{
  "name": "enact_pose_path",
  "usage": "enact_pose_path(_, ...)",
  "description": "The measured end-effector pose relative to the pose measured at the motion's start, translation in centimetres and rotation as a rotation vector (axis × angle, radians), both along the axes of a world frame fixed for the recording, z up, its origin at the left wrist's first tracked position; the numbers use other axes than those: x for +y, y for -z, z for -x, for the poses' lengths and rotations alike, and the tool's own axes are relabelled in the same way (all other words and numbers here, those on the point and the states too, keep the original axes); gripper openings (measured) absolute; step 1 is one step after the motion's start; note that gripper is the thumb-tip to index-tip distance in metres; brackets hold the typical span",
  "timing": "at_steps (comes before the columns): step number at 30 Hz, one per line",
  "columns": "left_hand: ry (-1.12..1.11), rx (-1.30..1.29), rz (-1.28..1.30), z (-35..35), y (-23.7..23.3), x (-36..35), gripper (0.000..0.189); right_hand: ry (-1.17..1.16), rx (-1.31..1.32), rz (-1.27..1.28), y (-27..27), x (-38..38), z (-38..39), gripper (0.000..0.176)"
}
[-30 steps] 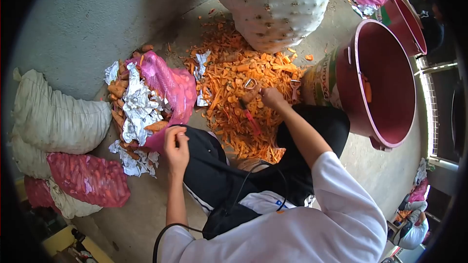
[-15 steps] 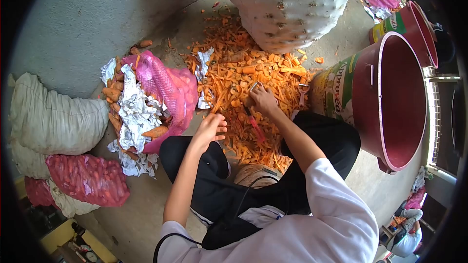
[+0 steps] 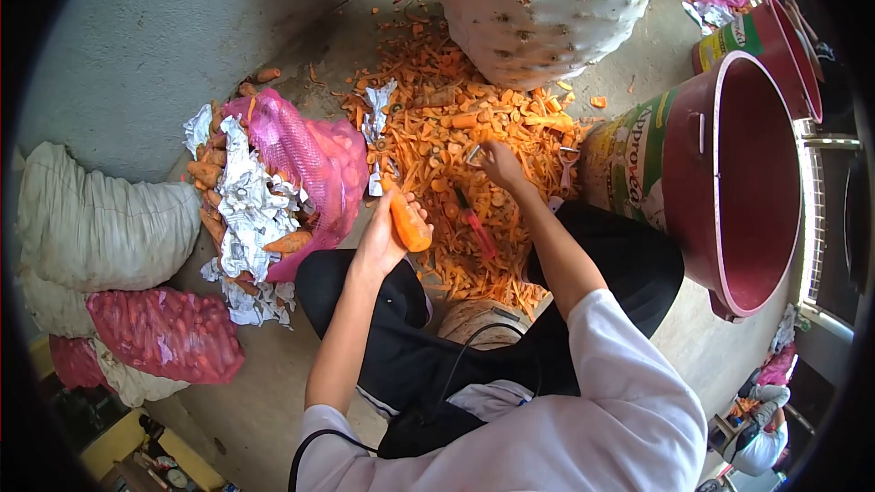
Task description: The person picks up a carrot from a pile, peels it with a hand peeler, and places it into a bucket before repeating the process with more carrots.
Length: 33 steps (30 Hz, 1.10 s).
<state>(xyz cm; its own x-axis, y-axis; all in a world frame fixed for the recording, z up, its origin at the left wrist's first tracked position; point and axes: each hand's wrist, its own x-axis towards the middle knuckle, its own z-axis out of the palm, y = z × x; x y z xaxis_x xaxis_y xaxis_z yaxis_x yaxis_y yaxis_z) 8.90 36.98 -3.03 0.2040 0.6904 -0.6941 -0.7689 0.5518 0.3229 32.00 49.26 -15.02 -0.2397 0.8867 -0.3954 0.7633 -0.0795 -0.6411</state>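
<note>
In my left hand (image 3: 378, 241) lies an orange carrot (image 3: 410, 223), its thick end pointing toward me and my fingers wrapped round it. My right hand (image 3: 501, 167) is closed on a peeler (image 3: 474, 155), whose metal head shows past the fingers. The two hands are apart, above a wide heap of carrot peelings and cut pieces (image 3: 456, 118). A knife with a pinkish-red handle (image 3: 478, 235) lies on the heap between them. A second peeler (image 3: 568, 164) rests at the heap's right side.
A pink mesh sack (image 3: 342, 164) with carrots and newspaper (image 3: 246, 219) stands left. A bulging white sack (image 3: 547, 18) is at the back. Big maroon tubs (image 3: 684, 173) stand right. More sacks (image 3: 109, 219) lie far left. Another person (image 3: 761, 442) sits at lower right.
The carrot now shows plainly in my left hand, where the fingers looked loosely curled before. My right hand has moved slightly away from me and to the right, with the peeler.
</note>
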Motion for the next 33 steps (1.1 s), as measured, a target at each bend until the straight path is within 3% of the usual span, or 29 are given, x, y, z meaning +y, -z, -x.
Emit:
enact_pose_path(1, 0.024, -0.057, -0.089, 0.0, 0.3, 0.1, 0.036, -0.054, -0.155, -0.02, 3.1, -0.7, -1.7, 0.034)
enact_pose_path(3, 0.04, -0.023, -0.101, -0.7, -1.3, 0.3, 0.04, -0.045, -0.223, -0.103, 7.0, -3.3, -3.5, 0.035)
enact_pose_path(7, 0.026, 0.038, -0.115, -1.5, -2.4, 0.4, 0.045, -0.057, -0.502, -0.181, 7.1, -5.4, -2.9, 0.036)
enact_pose_path(10, 0.015, 0.094, -0.132, -1.7, -2.2, -0.1, 0.046, 0.001, -0.525, -0.142, 5.5, -5.8, -2.2, 0.029)
enact_pose_path(13, 0.022, -0.018, -0.154, -1.5, -2.3, -0.9, 0.043, 0.06, -0.325, 0.084, 3.1, -4.7, -2.4, 0.024)
enact_pose_path(17, 0.036, -0.22, -0.172, -1.8, -5.2, -1.8, 0.04, 0.176, 0.234, 0.012, -1.6, -1.7, -4.0, 0.022)
enact_pose_path(19, 0.078, -0.048, -0.286, -2.6, -7.1, -2.8, 0.039, 0.325, 0.507, 0.06, -7.1, -0.7, -4.1, 0.022)
enact_pose_path(21, 0.138, 0.084, -0.422, -3.3, -7.6, -4.0, 0.045, 0.33, 0.618, -0.042, -12.1, -0.3, -3.9, 0.024)
enact_pose_path(24, 0.148, -0.013, -0.33, -3.6, -6.5, -5.1, 0.054, 0.315, 0.856, -0.07, -16.2, -0.6, -4.7, 0.031)
enact_pose_path(25, 0.145, -0.055, -0.305, -3.6, -5.4, -5.5, 0.062, 0.294, 0.828, -0.069, -17.8, -1.2, -5.1, 0.033)
enact_pose_path(28, 0.104, -0.196, -0.196, -3.8, -4.1, -6.6, 0.061, 0.292, 0.795, -0.17, -22.7, -5.1, -6.2, 0.03)
enact_pose_path(31, 0.134, 0.026, -0.132, -4.8, -3.2, -7.2, 0.052, 0.511, 1.399, -0.106, -20.4, -8.0, -8.1, 0.027)
enact_pose_path(33, 0.161, 0.258, -0.144, -6.3, -3.3, -7.9, 0.047, 0.719, 1.394, -0.03, -21.6, -10.6, -7.4, 0.027)
